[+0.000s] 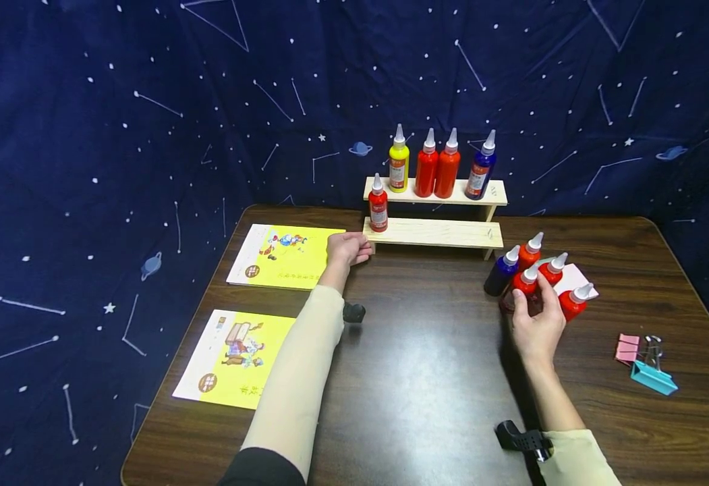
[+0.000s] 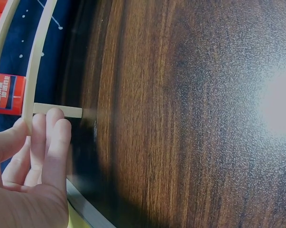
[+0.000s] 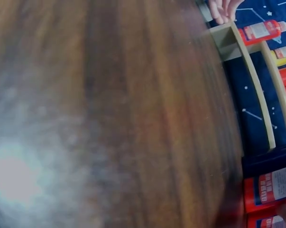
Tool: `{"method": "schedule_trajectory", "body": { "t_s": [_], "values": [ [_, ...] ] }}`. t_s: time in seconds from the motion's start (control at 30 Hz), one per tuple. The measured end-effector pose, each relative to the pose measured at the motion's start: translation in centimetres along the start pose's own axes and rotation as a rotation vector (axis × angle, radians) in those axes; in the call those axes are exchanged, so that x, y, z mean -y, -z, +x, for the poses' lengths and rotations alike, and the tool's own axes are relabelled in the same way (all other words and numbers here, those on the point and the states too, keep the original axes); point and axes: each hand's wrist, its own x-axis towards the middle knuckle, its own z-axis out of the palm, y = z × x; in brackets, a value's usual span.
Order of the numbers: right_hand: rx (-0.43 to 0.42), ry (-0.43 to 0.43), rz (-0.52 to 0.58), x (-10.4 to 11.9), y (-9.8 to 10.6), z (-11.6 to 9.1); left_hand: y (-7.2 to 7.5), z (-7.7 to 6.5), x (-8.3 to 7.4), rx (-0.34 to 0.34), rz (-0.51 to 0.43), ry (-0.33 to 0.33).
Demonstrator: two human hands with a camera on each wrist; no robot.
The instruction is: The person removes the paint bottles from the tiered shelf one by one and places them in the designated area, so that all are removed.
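Observation:
At the left end of a two-step wooden shelf point(image 1: 436, 231), my left hand point(image 1: 345, 250) pinches the lower board, thumb above and fingers below. Beside it on that board stands a red paint bottle point(image 1: 378, 210) with a white nozzle. My right hand point(image 1: 537, 329) grips another red paint bottle point(image 1: 524, 283) between thumb and fingers, within a cluster right of the shelf. Around it are a dark blue bottle point(image 1: 502, 273) and red bottles point(image 1: 530, 252), one of them tilted point(image 1: 573, 304). In the right wrist view, red bottles point(image 3: 271, 190) show at the lower right edge.
The upper step bears a yellow bottle point(image 1: 399, 165), two red-orange bottles point(image 1: 448, 172) and a blue bottle point(image 1: 480, 172). Two yellow booklets point(image 1: 305, 253) lie at left. A pale pink pad point(image 1: 573, 278) lies behind the cluster; pink and teal binder clips point(image 1: 654, 378) are at right.

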Motion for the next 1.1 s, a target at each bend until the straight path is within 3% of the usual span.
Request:
{"method": "schedule_trajectory", "body": {
  "t_s": [0.23, 0.5, 0.6, 0.67, 0.77, 0.93, 1.1],
  "values": [
    [-0.044, 0.029, 0.083, 1.1, 0.4, -0.3, -0.1, 0.1, 0.1, -0.004, 0.007, 0.0],
    [-0.263, 0.368, 0.317, 8.1, 0.6, -0.4, -0.1, 0.0, 0.0, -0.005, 0.002, -0.004],
    [-0.267, 0.457, 0.367, 9.7, -0.4, -0.8, -0.1, 0.0, 0.0, -0.014, 0.011, -0.002],
    [-0.191, 0.49, 0.381, 10.0, -1.5, -1.3, 0.0, 0.0, 0.1, -0.015, 0.011, -0.002],
    [0.03, 0.47, 0.398, 9.4, -3.8, -2.1, 0.1, -0.1, 0.1, -0.022, 0.012, -0.008],
    [0.382, 0.306, 0.323, 7.3, -8.4, -2.4, 0.2, -0.2, 0.1, -0.011, 0.014, -0.001],
    [0.567, 0.203, 0.178, 7.5, -12.5, -0.4, 0.1, -0.3, 0.0, 0.007, 0.013, -0.001]
  ]
}}
